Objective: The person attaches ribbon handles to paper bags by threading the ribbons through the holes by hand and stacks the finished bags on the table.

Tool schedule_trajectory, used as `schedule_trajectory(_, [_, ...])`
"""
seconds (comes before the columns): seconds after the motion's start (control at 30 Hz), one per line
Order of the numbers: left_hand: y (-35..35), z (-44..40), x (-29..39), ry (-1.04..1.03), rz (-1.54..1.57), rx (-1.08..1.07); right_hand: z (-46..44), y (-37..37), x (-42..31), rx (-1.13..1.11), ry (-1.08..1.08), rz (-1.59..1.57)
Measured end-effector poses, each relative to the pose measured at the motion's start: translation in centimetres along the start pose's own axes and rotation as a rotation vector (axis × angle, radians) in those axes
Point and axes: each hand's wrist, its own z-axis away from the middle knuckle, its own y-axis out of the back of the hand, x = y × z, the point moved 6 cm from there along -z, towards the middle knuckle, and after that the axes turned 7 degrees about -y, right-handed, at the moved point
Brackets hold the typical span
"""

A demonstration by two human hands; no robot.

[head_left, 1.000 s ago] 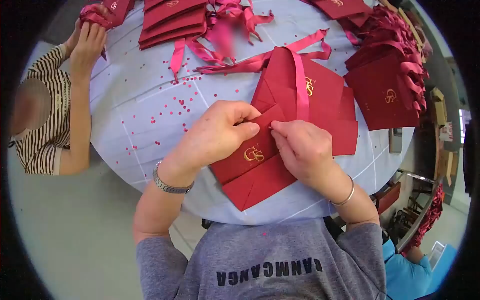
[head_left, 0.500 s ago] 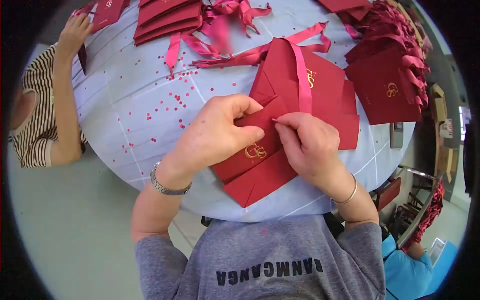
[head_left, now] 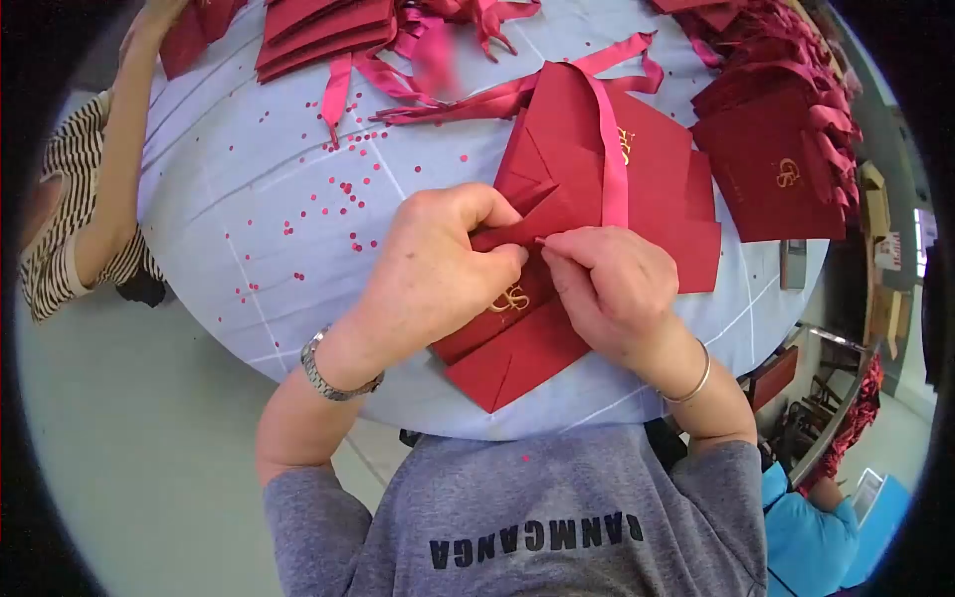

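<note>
A red paper gift bag [head_left: 522, 363] with a gold logo lies flattened and tilted on the table edge in front of me. My left hand [head_left: 428, 269] is closed on its upper edge, thumb on the near face and fingers behind, holding the top fold up. My right hand [head_left: 617, 289] pinches the small tip of a pink ribbon [head_left: 614, 179] against that edge, close to my left thumb. The ribbon loops down from above into my right hand. More red bags [head_left: 662, 149] lie under and behind this one.
Stacked red bags [head_left: 323, 40] and loose pink ribbons [head_left: 458, 104] lie at the far side. A pile of ribboned bags [head_left: 766, 159] stands at the right. Red paper dots [head_left: 346, 187] dot the pale tablecloth [head_left: 288, 249]. A person in stripes [head_left: 90, 229] sits at the left; another in blue [head_left: 811, 542] is lower right.
My hands stay close together at the bag's edge, and the top fold now tilts more toward me. At the left, the other person's arm has moved farther up and away.
</note>
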Motion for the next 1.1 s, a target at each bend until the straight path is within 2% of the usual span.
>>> schedule_trajectory(0.2, [0.1, 0.0, 0.3, -0.011, -0.059, -0.009, -0.2, -0.2, 0.1, -0.004, -0.038, -0.007])
schedule_trajectory(0.43, [-0.4, -0.1, -0.2, 0.086, 0.091, -0.066, -0.4, -0.2, 0.7, -0.032, -0.157, -0.040])
schedule_trajectory(0.53, [-0.5, 0.1, 0.1, 0.047, 0.031, -0.052, -0.4, -0.4, 0.7, -0.051, -0.135, -0.009])
schedule_trajectory(0.67, [-0.4, 0.2, 0.8, -0.035, -0.058, -0.012, -0.1, -0.6, 0.1, -0.086, 0.011, 0.074])
schedule_trajectory(0.8, [-0.2, 0.0, -0.1, -0.006, -0.019, -0.008, 0.3, -0.6, -0.6, -0.098, 0.099, 0.088])
schedule_trajectory(0.97, [-0.8, 0.0, -1.5, 0.095, 0.127, -0.064, 0.5, -0.6, 0.0, -0.084, 0.042, 0.040])
schedule_trajectory(1.1, [-0.7, -0.1, -1.5, 0.108, 0.081, -0.081, 0.3, -0.5, 0.5, -0.055, -0.037, -0.005])
